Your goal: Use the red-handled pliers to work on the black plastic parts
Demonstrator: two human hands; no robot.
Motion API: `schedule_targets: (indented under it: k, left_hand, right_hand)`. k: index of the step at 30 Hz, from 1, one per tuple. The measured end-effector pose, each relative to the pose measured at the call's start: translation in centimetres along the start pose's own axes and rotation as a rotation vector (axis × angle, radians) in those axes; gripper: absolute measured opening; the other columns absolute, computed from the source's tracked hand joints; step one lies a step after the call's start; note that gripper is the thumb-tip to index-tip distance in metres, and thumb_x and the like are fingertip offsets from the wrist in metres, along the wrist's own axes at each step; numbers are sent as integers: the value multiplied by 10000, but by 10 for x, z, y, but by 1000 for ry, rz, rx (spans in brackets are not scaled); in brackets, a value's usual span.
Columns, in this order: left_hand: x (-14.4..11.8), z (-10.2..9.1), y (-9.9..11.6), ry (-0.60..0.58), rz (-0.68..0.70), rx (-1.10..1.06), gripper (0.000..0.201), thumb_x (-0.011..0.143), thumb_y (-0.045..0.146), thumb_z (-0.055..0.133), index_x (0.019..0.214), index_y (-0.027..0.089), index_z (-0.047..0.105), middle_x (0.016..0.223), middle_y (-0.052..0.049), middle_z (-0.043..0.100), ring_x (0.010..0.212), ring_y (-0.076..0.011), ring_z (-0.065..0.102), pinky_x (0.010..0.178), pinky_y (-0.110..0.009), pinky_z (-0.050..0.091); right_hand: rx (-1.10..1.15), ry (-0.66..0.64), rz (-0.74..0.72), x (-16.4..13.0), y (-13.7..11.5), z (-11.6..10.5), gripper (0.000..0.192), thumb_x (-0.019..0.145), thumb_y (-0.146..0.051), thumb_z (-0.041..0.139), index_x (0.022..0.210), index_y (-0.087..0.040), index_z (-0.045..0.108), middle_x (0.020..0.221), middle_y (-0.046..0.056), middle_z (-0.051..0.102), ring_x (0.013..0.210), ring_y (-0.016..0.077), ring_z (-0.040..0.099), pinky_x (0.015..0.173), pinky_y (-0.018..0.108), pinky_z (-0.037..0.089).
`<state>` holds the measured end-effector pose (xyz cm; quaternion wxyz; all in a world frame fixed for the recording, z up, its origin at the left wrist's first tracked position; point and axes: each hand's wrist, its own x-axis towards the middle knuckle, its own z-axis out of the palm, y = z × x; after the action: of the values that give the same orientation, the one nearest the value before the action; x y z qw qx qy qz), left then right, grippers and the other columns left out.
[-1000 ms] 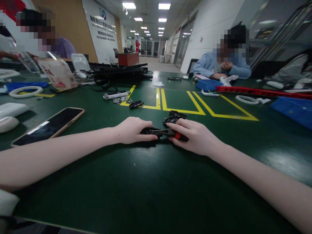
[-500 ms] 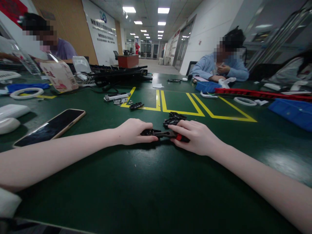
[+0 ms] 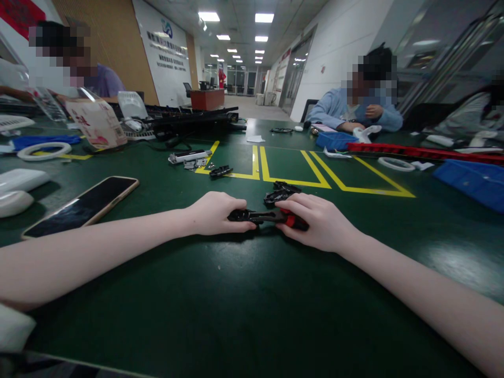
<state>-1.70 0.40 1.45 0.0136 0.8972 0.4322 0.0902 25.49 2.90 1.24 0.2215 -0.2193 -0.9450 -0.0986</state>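
Observation:
My left hand is closed around a small black plastic part, pinched between thumb and fingers just above the green table. My right hand grips a pair of pliers with red and black handles. The jaws of the pliers point left and meet the black part; the exact contact is too small to make out. Just beyond my right fingers lie more black plastic pieces. A separate black piece rests farther back on a yellow tape line.
A phone lies left of my left forearm. Yellow tape outlines mark the table ahead. Small metal and white parts lie back left. Blue trays and a red strip are on the right. Two people sit across the table.
The handles of the pliers have shifted slightly, with more red showing above my right fingers. My left hand has stayed in place. The person at the right has moved a hand.

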Motion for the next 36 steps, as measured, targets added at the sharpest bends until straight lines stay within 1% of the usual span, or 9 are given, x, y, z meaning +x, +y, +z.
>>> schedule_targets:
  k: [6,12,20,22,27,36]
  left_hand:
    - [0,0,0,-6,-3,-37,485,914,654,475,858,189,604,701,-20,610,623,-171,540,540,-249,299]
    - [1,0,1,0,-2,-36,483,906,657,487,845,192,598,693,-15,608,611,-164,538,531,-246,293]
    - [0,0,0,0,6,-40,468,913,641,489,852,189,597,693,-11,604,616,-159,540,537,-242,294]
    - [0,0,0,-2,6,-44,469,917,639,484,855,189,598,694,-11,603,617,-161,541,539,-245,294]
    - [0,0,-1,-3,9,-18,484,928,642,459,856,186,602,700,-22,605,622,-171,546,541,-255,298]
    - [0,-1,0,-21,15,-2,503,945,650,426,880,184,603,711,-28,625,613,-175,550,533,-257,303]
  right_hand:
    - [15,7,-11,1,0,0,275,898,-363,602,1087,-168,649,993,118,730,888,249,684,787,407,555]
    - [14,-5,-14,1,0,1,270,892,-350,608,1073,-155,655,984,116,730,876,248,684,762,395,547]
    - [-16,-8,-32,3,-2,-1,209,897,-342,596,999,-167,649,903,90,716,811,221,658,765,374,530]
    - [-19,-18,-28,3,-2,-1,203,899,-339,590,995,-167,642,900,90,711,803,218,653,748,366,526]
    - [4,-64,4,3,-1,0,220,906,-345,563,1006,-162,633,923,110,699,772,210,637,645,327,504]
    - [-18,-83,-21,3,0,-2,215,916,-338,551,1015,-166,633,916,102,688,769,208,631,640,324,501]
